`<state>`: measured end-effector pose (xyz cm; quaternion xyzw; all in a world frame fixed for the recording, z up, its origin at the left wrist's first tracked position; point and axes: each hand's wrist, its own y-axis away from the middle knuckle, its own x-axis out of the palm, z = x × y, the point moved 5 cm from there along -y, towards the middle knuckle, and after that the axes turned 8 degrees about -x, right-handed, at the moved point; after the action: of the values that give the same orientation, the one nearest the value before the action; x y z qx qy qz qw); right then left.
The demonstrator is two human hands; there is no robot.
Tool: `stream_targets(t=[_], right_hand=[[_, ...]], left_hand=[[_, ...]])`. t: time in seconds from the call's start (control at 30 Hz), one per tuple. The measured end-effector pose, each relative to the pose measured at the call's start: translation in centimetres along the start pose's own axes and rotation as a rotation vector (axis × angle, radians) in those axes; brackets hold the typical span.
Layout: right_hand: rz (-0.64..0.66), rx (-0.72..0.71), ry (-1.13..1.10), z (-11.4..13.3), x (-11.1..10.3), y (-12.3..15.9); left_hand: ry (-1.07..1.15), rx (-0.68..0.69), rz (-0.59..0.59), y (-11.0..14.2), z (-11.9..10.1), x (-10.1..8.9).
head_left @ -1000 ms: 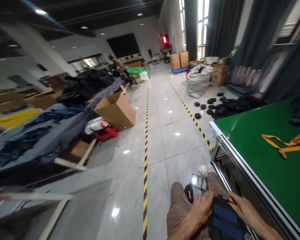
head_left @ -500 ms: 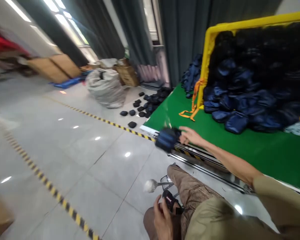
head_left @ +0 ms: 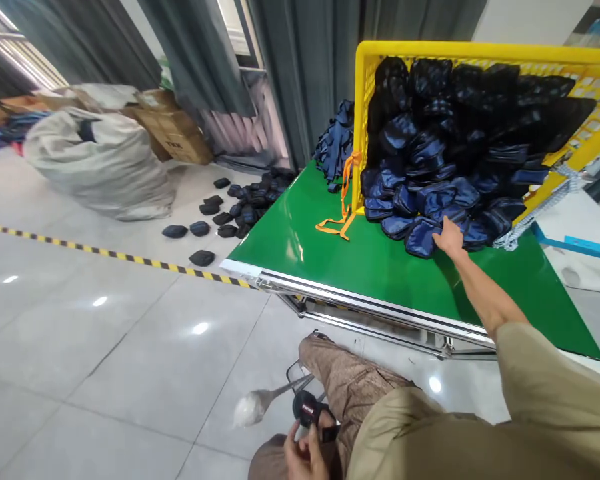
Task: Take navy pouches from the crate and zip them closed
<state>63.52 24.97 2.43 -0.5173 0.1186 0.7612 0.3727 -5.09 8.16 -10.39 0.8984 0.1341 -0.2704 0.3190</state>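
My right hand point(head_left: 451, 239) is stretched across the green table to the front of a pile of dark blue pouches. Its thumb and fingers close at the right edge of a shiny blue zip pouch point(head_left: 420, 238); the fingertips are partly hidden among the pouches. A yellow plastic basket point(head_left: 359, 127) lies on its side, and the pile spills from its mouth. Low in the view, my left hand point(head_left: 305, 457) is by my lap near a black sandal point(head_left: 306, 408), its fingers bent and apart with nothing visible between them.
Several dark pouches point(head_left: 253, 201) lie on the floor past the end of the green table point(head_left: 290, 243). Behind them stand a big pale sack point(head_left: 105, 167) and cardboard boxes point(head_left: 180, 133). An orange strap point(head_left: 347, 180) hangs from the basket. Yellow-black tape point(head_left: 105, 252) crosses the floor.
My right hand has moved from the table's front edge, where it was with a blurred dark blue pouch, to the pile at the basket. The view has turned right. My left hand stays low.
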Motion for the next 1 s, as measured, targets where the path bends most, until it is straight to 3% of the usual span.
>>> stream_targets(t=[0.13,0.3,0.47,0.63,0.7,0.8,0.9,1.0], right_hand=[[0.098,0.054,-0.132,-0.8,0.6,0.7],[0.223,0.109,-0.395,2.4,4.4,5.2],[0.570,0.140,-0.727,8.7,9.4,14.0],[0.971,0.162,-0.956,14.4,12.1,24.8],[1.088,0.180,-0.995,16.0,12.6,27.8],[1.026,-0.028,-0.835,18.3,11.8,29.4],[0.924,-0.350,-0.743,21.6,9.2,30.4],[1.059,-0.535,-0.737,24.7,6.9,33.2]], left_hand=[[0.036,0.048,0.143,-0.4,-1.3,1.6],[0.083,0.054,0.340,0.9,-3.9,3.5],[0.228,0.162,0.388,3.0,-9.6,4.5],[0.524,0.149,0.550,4.0,-14.7,5.4],[0.584,0.168,0.482,3.9,-15.6,4.8],[0.595,0.234,0.348,4.1,-15.9,3.6],[0.545,0.254,0.365,4.4,-15.5,3.6],[0.539,0.264,0.363,4.5,-14.9,4.0]])
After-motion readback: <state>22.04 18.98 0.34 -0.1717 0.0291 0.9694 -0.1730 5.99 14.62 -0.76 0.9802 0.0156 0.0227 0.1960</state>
